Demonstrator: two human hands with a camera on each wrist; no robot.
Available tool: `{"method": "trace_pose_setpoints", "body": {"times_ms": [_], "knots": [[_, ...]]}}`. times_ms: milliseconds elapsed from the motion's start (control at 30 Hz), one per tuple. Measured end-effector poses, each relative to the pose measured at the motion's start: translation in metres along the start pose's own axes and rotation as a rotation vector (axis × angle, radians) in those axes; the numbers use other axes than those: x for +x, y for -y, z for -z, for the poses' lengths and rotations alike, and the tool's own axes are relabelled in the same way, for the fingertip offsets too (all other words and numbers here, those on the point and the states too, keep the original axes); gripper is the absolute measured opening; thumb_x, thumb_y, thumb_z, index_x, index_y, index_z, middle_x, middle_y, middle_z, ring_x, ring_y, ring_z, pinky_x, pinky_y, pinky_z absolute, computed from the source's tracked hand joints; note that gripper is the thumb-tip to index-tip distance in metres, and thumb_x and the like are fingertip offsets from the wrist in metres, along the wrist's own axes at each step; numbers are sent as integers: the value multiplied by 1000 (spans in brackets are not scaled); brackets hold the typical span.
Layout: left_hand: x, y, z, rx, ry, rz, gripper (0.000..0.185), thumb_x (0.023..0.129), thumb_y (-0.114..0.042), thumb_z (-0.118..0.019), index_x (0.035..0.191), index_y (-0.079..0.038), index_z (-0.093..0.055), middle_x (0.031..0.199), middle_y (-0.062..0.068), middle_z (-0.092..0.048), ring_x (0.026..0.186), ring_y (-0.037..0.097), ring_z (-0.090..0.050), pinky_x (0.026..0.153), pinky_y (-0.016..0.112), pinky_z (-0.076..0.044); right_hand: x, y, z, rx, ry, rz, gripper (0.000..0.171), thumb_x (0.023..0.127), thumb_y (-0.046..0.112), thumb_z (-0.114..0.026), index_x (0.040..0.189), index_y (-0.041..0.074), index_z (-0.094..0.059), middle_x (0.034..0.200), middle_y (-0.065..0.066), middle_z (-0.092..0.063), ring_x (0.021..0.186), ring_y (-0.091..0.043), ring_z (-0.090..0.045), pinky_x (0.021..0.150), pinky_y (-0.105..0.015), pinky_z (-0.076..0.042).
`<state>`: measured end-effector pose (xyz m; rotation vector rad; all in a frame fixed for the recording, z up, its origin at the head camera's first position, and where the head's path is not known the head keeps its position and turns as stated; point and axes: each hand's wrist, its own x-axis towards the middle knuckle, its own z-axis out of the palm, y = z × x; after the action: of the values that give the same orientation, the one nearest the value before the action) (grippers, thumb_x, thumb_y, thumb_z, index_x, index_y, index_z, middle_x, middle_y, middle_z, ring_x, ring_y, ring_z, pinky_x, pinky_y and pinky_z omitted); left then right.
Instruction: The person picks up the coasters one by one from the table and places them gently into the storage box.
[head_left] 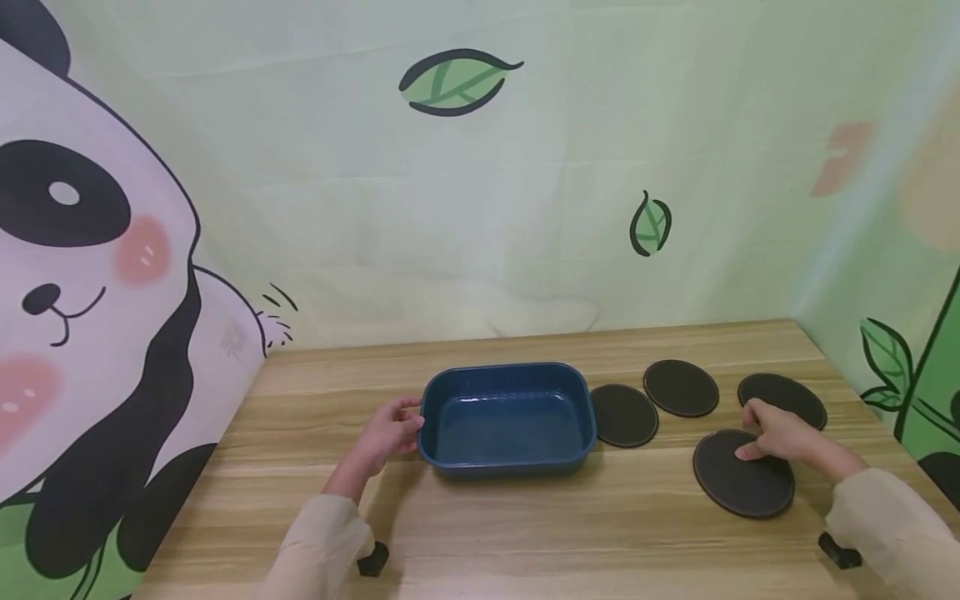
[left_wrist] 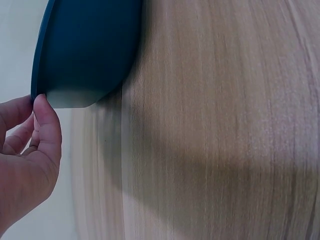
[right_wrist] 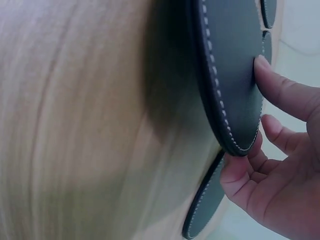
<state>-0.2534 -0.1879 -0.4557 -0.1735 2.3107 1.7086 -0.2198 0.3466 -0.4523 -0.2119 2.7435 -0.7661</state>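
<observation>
Panda and leaf pictures cover the pale green walls behind a light wooden bench (head_left: 525, 533) that fills the lower half of the head view. At the middle of the frame stands a dark blue rectangular tray (head_left: 507, 417), and the left hand (head_left: 390, 433) sits at its left end; the left wrist view shows the thumb tip (left_wrist: 44, 107) touching the tray's rim with the other fingers loosely bent behind it, so it touches rather than clasps. To the right of the tray lie four dark round mats. The nearest mat (head_left: 742, 473), at lower right of the frame, is held by the right hand (head_left: 776, 433): in the right wrist view the fingertips (right_wrist: 270, 75) press on its top face and the thumb (right_wrist: 235, 172) curls under its stitched edge, which is lifted off the wood. Another mat (head_left: 624, 414) lies just beside the tray, a third mat (head_left: 681, 387) behind it, and a fourth mat (head_left: 783, 398) just past the right hand
</observation>
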Motion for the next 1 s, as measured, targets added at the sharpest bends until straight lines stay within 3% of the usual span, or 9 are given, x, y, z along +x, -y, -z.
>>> {"method": "trace_pose_setpoints", "body": {"times_ms": [133, 300, 467, 733, 1000], "knots": [[-1, -1, 0, 3, 3, -6, 38, 87, -3, -49, 124, -1, -43, 88, 8, -48, 70, 13, -55, 59, 24, -47, -2, 3, 5, -1, 11, 24, 38, 68, 16, -73, 90, -1, -46, 74, -6, -44, 63, -16, -39, 56, -28, -32], [-3, -3, 0, 3, 9, -10, 38, 87, -3, -49, 124, -1, -43, 89, 8, -47, 72, 14, -55, 59, 24, -46, -6, 5, 11, 123, 78, 22, 28, 70, 2, -65, 93, -4, -49, 72, -4, -43, 58, -13, -36, 50, -25, -33], [-3, -4, 0, 2, 10, -9, 38, 87, -3, -49, 125, 0, -42, 89, 8, -46, 72, 15, -55, 58, 24, -47, -10, 6, 16, 239, 150, -18, 32, 70, -3, -55, 101, -7, -47, 74, -5, -44, 52, -9, -37, 45, -21, -33], [-2, -5, -1, -1, 5, -1, 37, 87, -2, -50, 123, 0, -44, 89, 8, -46, 71, 15, -55, 59, 24, -47, -14, 9, 22, 339, 222, -58, 39, 72, -4, -49, 110, -10, -43, 79, -6, -43, 57, -12, -40, 47, -24, -36], [-3, -6, 0, -16, 7, -1, 37, 87, -1, -49, 123, 1, -43, 90, 9, -47, 72, 16, -55, 59, 24, -48, -12, 15, 33, 475, 348, 28, 36, 73, -5, -44, 108, -7, -40, 83, -3, -42, 66, -11, -44, 51, -25, -40]]}}
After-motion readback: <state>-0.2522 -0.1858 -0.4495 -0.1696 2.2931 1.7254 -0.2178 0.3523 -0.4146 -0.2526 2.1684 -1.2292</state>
